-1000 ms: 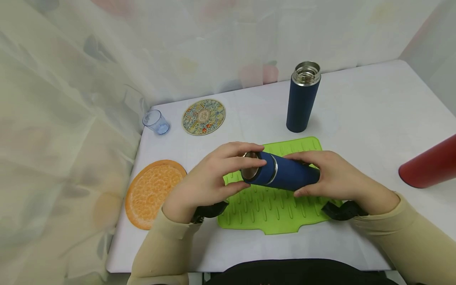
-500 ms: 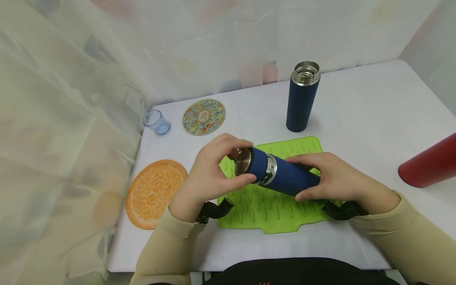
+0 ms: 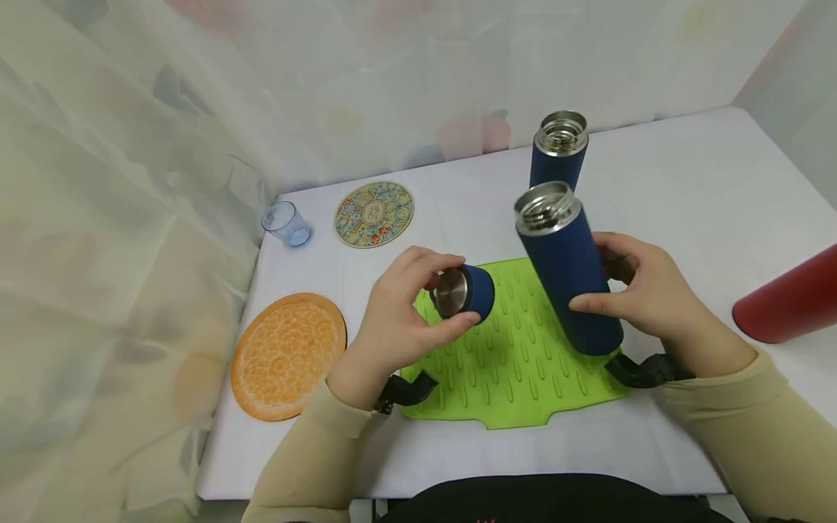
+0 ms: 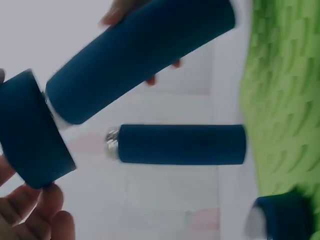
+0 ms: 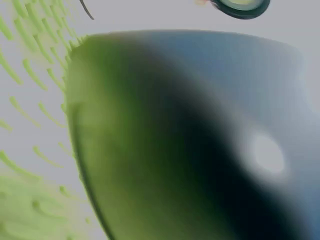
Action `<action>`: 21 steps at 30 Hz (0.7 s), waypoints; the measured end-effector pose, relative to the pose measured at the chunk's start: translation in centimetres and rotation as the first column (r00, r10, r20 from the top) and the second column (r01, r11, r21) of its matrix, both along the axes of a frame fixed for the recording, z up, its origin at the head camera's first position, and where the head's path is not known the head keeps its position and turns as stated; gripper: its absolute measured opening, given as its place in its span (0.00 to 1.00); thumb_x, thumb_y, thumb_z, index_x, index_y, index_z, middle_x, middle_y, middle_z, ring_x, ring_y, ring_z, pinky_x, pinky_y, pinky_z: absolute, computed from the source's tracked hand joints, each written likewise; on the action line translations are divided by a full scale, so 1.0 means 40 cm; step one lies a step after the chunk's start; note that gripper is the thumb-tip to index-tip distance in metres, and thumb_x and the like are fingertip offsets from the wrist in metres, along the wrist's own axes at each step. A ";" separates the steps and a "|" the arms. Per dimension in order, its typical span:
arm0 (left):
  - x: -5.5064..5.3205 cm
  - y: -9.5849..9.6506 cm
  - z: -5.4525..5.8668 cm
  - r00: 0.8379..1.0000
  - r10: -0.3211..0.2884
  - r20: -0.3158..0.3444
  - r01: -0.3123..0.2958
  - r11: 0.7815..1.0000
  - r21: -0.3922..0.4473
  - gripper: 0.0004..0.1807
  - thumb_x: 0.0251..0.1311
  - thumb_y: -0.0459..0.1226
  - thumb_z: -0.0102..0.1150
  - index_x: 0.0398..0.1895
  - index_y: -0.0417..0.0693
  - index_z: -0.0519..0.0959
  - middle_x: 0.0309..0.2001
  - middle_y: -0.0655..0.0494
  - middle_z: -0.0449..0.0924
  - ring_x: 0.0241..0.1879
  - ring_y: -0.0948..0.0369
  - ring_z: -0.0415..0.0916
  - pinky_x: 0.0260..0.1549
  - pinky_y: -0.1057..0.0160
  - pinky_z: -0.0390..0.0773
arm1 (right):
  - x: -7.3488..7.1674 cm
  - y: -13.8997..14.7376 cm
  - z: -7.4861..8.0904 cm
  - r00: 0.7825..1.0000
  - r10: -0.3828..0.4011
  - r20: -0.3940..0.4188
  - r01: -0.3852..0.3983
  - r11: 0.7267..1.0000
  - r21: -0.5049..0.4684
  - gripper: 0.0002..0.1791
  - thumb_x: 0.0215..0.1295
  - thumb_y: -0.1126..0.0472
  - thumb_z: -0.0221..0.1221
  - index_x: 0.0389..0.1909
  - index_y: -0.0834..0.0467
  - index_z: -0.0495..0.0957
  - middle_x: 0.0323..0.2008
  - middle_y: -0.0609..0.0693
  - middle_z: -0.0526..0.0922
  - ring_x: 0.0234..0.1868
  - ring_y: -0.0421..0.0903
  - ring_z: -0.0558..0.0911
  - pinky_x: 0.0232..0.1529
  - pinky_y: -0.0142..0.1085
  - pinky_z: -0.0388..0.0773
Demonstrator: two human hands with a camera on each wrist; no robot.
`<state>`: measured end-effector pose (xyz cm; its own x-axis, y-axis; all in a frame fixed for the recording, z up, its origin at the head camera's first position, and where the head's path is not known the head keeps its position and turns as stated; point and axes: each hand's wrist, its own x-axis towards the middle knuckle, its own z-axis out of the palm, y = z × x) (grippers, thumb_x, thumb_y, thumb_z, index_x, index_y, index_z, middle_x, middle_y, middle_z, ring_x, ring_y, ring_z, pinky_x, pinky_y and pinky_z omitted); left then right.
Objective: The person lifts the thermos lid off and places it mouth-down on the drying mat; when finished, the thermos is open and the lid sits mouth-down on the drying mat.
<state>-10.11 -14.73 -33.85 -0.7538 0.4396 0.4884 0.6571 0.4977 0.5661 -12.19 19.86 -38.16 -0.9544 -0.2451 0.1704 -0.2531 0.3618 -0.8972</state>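
Note:
My left hand [image 3: 399,323] pinches a blue flask cap [image 3: 482,293] by its sides, its steel top facing left. To its right, my right hand [image 3: 644,290] grips a blue vacuum flask [image 3: 565,276], tilted with its bare steel mouth up and to the left. Cap and flask are apart in the head view. Behind the held flask stands a second, uncapped dark blue flask [image 3: 557,165], partly covered by it. The left wrist view also shows another blue cap [image 4: 287,217] by the green drying mat [image 4: 285,100]. A large blurred shiny surface [image 5: 165,140] fills much of the right wrist view.
The white table carries a blue-tinted glass [image 3: 288,224], a patterned round coaster [image 3: 374,215] and an orange round mat [image 3: 288,356] on the left. A red cylinder [image 3: 787,309] lies at the right edge. A curtain [image 3: 418,87] hangs behind the table.
The cap has come off the flask and stays in my left hand. My right hand has moved right, raising the flask's mouth end and tipping it more upright.

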 end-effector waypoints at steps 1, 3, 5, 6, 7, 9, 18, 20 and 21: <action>-0.001 0.007 -0.006 1.000 -0.017 0.003 0.017 0.999 -0.043 0.33 0.54 0.44 0.86 0.63 0.44 0.85 0.52 0.52 0.84 0.46 0.59 0.81 0.49 0.61 0.85 | -0.003 0.005 0.002 0.999 -0.045 0.015 0.045 0.999 -0.010 0.43 0.53 0.70 0.82 0.73 0.65 0.78 0.47 0.29 0.87 0.43 0.34 0.86 0.47 0.21 0.78; -0.003 0.022 -0.018 0.998 -0.054 0.013 0.055 0.988 -0.142 0.34 0.55 0.47 0.86 0.64 0.45 0.85 0.53 0.54 0.84 0.48 0.61 0.82 0.50 0.62 0.85 | -0.011 0.013 0.007 0.991 -0.129 0.038 0.129 0.992 -0.008 0.43 0.57 0.68 0.81 0.74 0.64 0.77 0.47 0.26 0.85 0.42 0.34 0.85 0.45 0.21 0.77; -0.008 0.036 -0.030 0.996 -0.090 0.028 0.094 0.964 -0.249 0.34 0.57 0.50 0.86 0.64 0.48 0.86 0.55 0.55 0.84 0.50 0.61 0.83 0.51 0.63 0.85 | -0.020 0.019 0.014 0.976 -0.209 0.058 0.209 0.978 0.006 0.43 0.60 0.65 0.81 0.76 0.62 0.75 0.48 0.26 0.84 0.43 0.35 0.83 0.44 0.22 0.76; -0.011 0.042 -0.037 0.994 -0.103 0.039 0.110 0.947 -0.302 0.33 0.58 0.51 0.85 0.64 0.49 0.86 0.55 0.56 0.84 0.50 0.61 0.83 0.51 0.62 0.85 | -0.025 0.022 0.018 0.966 -0.249 0.068 0.248 0.969 0.014 0.43 0.61 0.62 0.81 0.77 0.61 0.75 0.49 0.27 0.83 0.43 0.35 0.82 0.44 0.22 0.76; -0.014 0.049 -0.044 0.992 -0.113 0.052 0.124 0.925 -0.358 0.33 0.59 0.52 0.84 0.65 0.51 0.86 0.56 0.57 0.84 0.51 0.61 0.83 0.51 0.62 0.85 | -0.031 0.026 0.021 0.955 -0.287 0.080 0.286 0.958 0.025 0.44 0.63 0.59 0.81 0.78 0.59 0.74 0.50 0.28 0.82 0.44 0.36 0.82 0.43 0.21 0.76; -0.020 0.059 -0.057 0.989 -0.123 0.080 0.146 0.877 -0.458 0.33 0.61 0.55 0.82 0.66 0.53 0.85 0.57 0.58 0.84 0.52 0.61 0.82 0.53 0.61 0.84 | -0.047 0.034 0.025 0.928 -0.358 0.107 0.357 0.934 0.034 0.45 0.65 0.54 0.80 0.81 0.55 0.72 0.54 0.32 0.82 0.47 0.36 0.80 0.45 0.22 0.75; -0.030 0.082 -0.099 0.983 -0.120 0.138 0.181 0.729 -0.660 0.33 0.66 0.57 0.77 0.70 0.56 0.82 0.60 0.58 0.84 0.55 0.59 0.83 0.59 0.56 0.84 | -0.140 0.070 0.007 0.793 -0.575 0.201 0.602 0.790 -0.115 0.45 0.69 0.56 0.77 0.83 0.45 0.66 0.65 0.35 0.76 0.58 0.34 0.75 0.61 0.30 0.70; -0.032 0.087 -0.106 0.982 -0.125 0.138 0.186 0.711 -0.678 0.33 0.67 0.56 0.77 0.71 0.56 0.82 0.61 0.59 0.84 0.58 0.58 0.83 0.61 0.55 0.83 | -0.157 0.077 -0.004 0.780 -0.586 0.221 0.621 0.766 -0.163 0.45 0.70 0.59 0.75 0.82 0.44 0.63 0.67 0.35 0.75 0.61 0.34 0.74 0.66 0.32 0.70; -0.032 0.089 -0.110 0.982 -0.129 0.138 0.189 0.703 -0.686 0.32 0.67 0.56 0.77 0.71 0.56 0.82 0.62 0.59 0.84 0.59 0.58 0.83 0.63 0.55 0.82 | -0.165 0.080 -0.010 0.774 -0.591 0.226 0.629 0.757 -0.174 0.45 0.71 0.60 0.74 0.82 0.43 0.62 0.69 0.36 0.74 0.62 0.35 0.73 0.67 0.32 0.70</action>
<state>-11.41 -11.17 -38.25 -0.6614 0.7479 -0.0563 0.7345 0.6610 0.1537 -18.80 23.06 -38.55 -0.9047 0.4259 -0.0098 0.0929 0.1748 -0.9802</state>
